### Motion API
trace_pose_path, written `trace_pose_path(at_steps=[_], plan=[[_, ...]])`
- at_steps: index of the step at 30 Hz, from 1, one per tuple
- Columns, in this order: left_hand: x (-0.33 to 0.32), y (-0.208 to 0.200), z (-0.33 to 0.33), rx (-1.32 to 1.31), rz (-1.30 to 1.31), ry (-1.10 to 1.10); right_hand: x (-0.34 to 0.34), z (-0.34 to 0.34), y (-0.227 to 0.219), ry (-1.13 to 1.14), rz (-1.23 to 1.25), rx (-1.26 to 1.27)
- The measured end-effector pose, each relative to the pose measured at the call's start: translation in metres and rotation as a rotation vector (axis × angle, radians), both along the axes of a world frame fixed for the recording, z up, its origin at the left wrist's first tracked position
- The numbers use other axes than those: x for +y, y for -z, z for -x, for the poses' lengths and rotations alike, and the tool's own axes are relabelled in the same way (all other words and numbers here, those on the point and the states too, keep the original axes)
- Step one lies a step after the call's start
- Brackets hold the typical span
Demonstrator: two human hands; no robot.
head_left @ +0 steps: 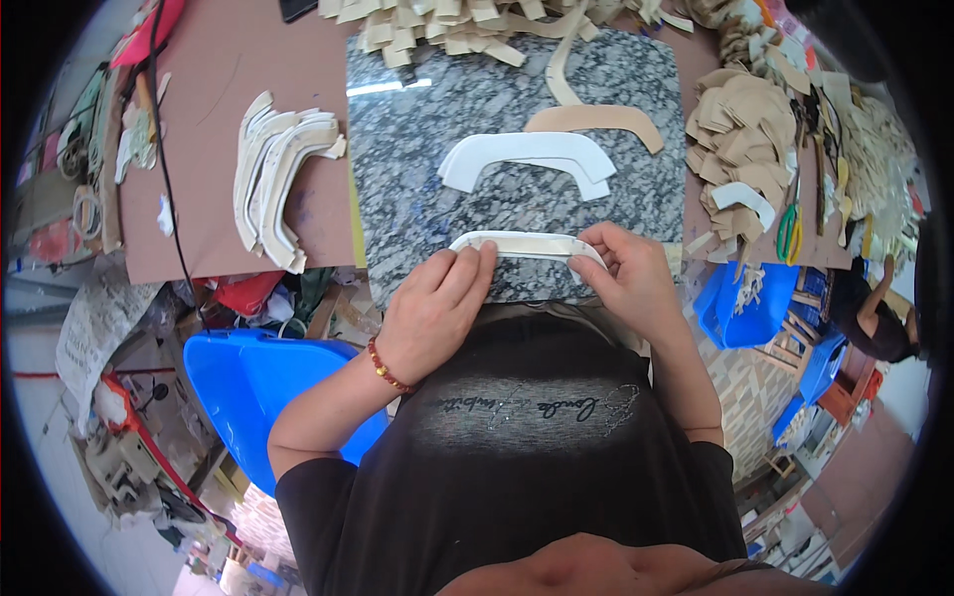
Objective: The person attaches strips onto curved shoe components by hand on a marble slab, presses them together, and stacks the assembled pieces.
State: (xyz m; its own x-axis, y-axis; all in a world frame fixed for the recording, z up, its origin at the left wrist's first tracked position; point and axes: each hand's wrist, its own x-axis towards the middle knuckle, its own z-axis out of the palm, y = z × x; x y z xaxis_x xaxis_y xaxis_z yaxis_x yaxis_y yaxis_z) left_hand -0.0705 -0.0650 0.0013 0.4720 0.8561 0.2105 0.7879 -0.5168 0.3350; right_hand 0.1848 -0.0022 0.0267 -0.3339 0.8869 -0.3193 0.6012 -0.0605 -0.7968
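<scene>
At the near edge of the stone slab (pixel 397 179) lies a curved, handle-shaped piece (pixel 532 244), white with a beige strip along it. My left hand (pixel 437 308) is closed on its left end, the fingertips pressed together on the strip. My right hand (pixel 628 276) pinches the right end between thumb and fingers. Beyond it on the slab lie overlapping white curved pieces (pixel 527 154). A tan curved piece (pixel 606 119) rests behind those, touching a cream curved strip (pixel 562 70).
A stack of white-edged curved pieces (pixel 273 179) sits left on the brown table (pixel 204 129). Beige pieces (pixel 437 25) are heaped at the back, tan ones (pixel 740 129) at the right. Green-handled scissors (pixel 790 233) lie near the right edge. Blue tubs (pixel 238 368) stand below the table.
</scene>
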Motion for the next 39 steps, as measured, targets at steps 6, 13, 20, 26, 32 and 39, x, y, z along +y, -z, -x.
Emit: trace_pose_path(at_steps=[6,13,20,26,32,39], plan=[[0.001,0.004,-0.006,0.155,-0.079,0.012,-0.007,-0.014,0.016,0.097,-0.065,0.077],[0.005,-0.013,-0.017,0.336,0.040,0.064,-0.011,-0.007,0.014,0.195,-0.031,0.124],[0.017,0.001,-0.025,0.203,-0.074,0.124,-0.004,-0.005,0.009,0.141,-0.032,0.017],[0.020,-0.003,-0.031,0.272,-0.049,0.152,-0.005,-0.002,0.011,0.174,-0.046,0.030],[0.022,-0.003,-0.036,0.277,-0.047,0.159,-0.007,-0.003,0.013,0.157,-0.048,0.025],[0.027,-0.005,-0.048,0.336,-0.095,0.152,-0.005,0.002,0.020,0.057,-0.284,-0.185]])
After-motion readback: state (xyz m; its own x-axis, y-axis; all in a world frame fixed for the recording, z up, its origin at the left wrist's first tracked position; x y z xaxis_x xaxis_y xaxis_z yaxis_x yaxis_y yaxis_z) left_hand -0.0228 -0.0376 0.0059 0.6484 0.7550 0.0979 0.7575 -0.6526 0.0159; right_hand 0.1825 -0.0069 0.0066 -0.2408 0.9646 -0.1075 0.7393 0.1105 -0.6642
